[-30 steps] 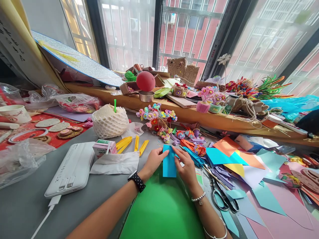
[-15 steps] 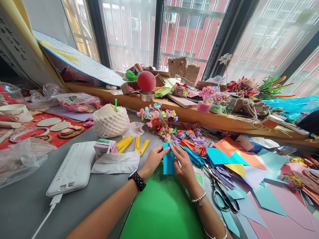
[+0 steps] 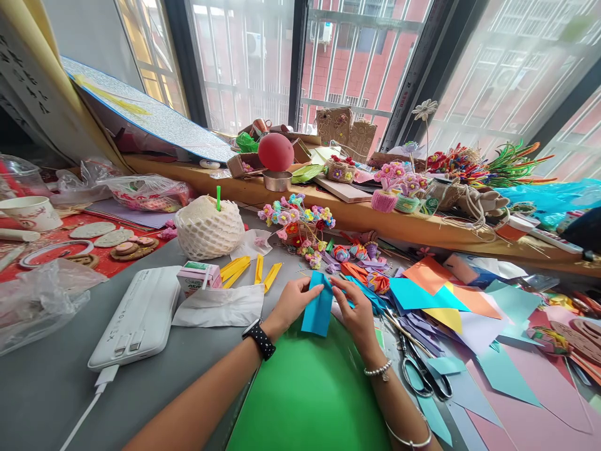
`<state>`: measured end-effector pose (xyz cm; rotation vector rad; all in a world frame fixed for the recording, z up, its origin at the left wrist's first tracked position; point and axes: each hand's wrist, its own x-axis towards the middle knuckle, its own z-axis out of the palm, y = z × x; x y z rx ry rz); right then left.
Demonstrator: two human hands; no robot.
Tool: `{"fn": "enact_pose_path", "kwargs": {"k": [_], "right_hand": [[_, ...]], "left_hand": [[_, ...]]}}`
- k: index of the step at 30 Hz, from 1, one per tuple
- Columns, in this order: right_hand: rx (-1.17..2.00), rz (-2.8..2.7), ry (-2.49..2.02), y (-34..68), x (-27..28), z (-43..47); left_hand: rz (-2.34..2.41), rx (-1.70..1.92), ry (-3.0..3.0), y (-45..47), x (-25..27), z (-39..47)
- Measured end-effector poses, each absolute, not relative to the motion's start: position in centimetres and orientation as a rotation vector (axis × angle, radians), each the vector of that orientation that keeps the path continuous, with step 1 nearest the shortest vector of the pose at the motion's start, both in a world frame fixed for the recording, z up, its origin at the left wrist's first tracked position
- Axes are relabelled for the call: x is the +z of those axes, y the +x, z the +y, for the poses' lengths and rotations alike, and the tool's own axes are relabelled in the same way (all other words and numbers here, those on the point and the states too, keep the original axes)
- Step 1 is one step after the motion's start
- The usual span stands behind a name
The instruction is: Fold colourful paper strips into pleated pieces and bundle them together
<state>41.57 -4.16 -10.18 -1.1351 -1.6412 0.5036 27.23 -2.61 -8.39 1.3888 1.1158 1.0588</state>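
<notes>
A creased strip of blue paper (image 3: 317,313) is held up, slightly tilted, over a glossy green board (image 3: 305,382). My left hand (image 3: 292,305) pinches its left edge, thumb lying across the front. On the other side my right hand (image 3: 353,307) has thumb and forefinger together at the paper's upper right edge, the remaining fingers curled. Folded yellow paper strips (image 3: 235,269) lie on the grey table to the left. Just beyond my right hand are folded blue strips (image 3: 369,294) and an orange folded paper piece (image 3: 361,274).
Scissors (image 3: 420,369) and loose coloured sheets (image 3: 507,369) cover the right side. At left are a white power bank (image 3: 138,316) with a cable, a small drink carton (image 3: 200,277) and a net-wrapped coconut (image 3: 209,228). Crochet flowers (image 3: 298,219) stand ahead, below a crowded wooden ledge (image 3: 350,216).
The blue paper has tilted and its lower end has swung slightly left and down. My right hand has shifted a little right, its fingers now at the paper's edge instead of across it.
</notes>
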Motion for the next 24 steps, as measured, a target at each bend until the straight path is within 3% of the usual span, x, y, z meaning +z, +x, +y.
{"fn": "enact_pose_path", "kwargs": {"k": [5,24], "right_hand": [[0.692,-1.457,-1.200,41.84,-10.33,-3.91],[0.731,-1.405,-1.219,41.72,-10.50,-3.93]], "left_hand": [[1.110,0.994,1.442,27.44,-8.01,-2.83],[1.068,0.935,1.602,27.44,-8.61,-2.78]]}}
